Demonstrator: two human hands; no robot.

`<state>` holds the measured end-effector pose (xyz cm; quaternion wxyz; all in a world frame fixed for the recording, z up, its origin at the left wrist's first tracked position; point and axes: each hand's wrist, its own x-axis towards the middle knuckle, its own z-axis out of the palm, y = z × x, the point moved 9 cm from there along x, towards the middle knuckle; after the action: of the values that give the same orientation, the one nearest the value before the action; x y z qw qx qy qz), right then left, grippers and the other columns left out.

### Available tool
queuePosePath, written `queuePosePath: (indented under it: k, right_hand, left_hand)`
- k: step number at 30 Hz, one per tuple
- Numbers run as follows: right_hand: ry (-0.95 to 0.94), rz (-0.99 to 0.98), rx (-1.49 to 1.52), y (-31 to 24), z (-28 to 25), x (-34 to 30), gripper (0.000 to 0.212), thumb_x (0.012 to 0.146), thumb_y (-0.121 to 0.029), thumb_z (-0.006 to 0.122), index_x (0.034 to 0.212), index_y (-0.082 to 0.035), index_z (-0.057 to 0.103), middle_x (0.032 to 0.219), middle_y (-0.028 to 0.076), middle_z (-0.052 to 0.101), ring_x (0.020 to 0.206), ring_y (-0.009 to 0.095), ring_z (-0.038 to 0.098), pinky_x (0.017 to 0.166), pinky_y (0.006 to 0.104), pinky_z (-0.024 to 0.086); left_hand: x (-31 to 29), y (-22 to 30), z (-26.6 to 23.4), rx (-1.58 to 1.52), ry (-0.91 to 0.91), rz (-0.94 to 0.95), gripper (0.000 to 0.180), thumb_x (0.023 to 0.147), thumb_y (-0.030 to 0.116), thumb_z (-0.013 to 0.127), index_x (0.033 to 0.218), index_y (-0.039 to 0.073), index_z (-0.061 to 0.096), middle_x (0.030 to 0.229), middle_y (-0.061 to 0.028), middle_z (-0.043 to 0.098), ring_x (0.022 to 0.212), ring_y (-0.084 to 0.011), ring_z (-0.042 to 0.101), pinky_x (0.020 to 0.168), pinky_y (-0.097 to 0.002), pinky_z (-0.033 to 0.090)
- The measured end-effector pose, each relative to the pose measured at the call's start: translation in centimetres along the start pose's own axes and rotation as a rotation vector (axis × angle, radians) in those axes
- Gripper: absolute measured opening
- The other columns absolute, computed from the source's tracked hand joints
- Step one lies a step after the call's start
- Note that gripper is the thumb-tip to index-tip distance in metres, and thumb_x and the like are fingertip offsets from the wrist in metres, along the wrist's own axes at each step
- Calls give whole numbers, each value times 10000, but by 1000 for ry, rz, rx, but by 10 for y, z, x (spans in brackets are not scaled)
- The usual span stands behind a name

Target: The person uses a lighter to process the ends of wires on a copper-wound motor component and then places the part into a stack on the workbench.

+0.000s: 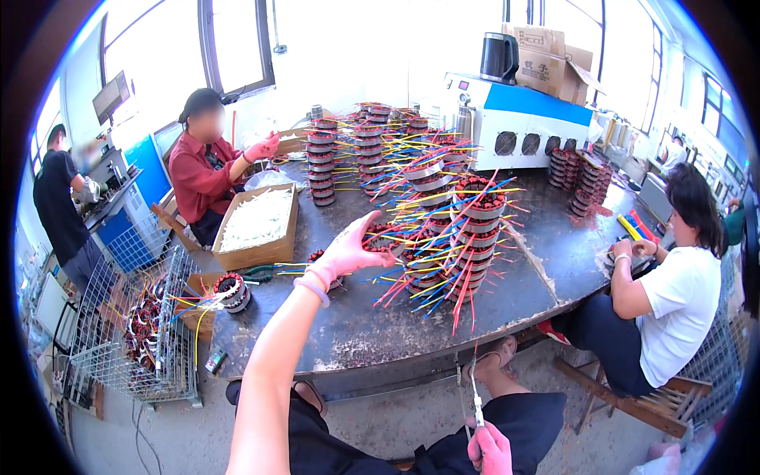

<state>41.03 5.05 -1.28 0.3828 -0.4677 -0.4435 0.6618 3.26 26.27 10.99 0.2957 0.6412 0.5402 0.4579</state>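
Note:
My left hand (pixel 356 252), in a pink glove, reaches over the table with thumb and fingers apart. It is beside a motor stator (pixel 385 236) with red windings; whether the fingertips touch it I cannot tell. Close to its right stand tall stacks of stators (pixel 477 237), with yellow, blue and red lead wires sticking out. Low over my lap, my right hand (pixel 491 450), also pink-gloved, is closed around a slim metal tool with a white part (pixel 477 404), pointing up toward the table edge. The tool's exact kind is unclear. Another stator (pixel 232 291) sits at the table's left corner.
A cardboard box (pixel 257 226) of white pieces stands at left, near a co-worker in red (pixel 207 174). A wire basket (pixel 142 336) holds more stators on the floor. At right sits a person in white (pixel 685 309). Behind, a blue-white machine (pixel 514 119) carries a kettle (pixel 499 59).

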Motion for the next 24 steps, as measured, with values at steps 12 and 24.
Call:
queuePosePath:
  k: [12, 24]
  right_hand:
    - [-88, 28, 11, 26, 6, 2, 234, 1046, -249, 495, 886, -93, 568, 610, -60, 446, 510, 41, 360, 478, 214, 255]
    - [-108, 70, -43, 11, 31, 5, 272, 1046, -247, 484, 830, -100, 561, 612, -57, 457, 517, 40, 358, 483, 216, 250]
  left_hand:
    - [-139, -3, -13, 720, 20, 135, 977, 576, 506, 893, 1337, 15, 526, 1244, -211, 587, 1194, -371, 550, 1026, -443, 435]
    - [-162, -63, 0, 797, -298, -177, 1037, 650, 591, 837, 1404, -21, 475, 1383, -239, 518, 1280, -381, 508, 1105, -428, 387]
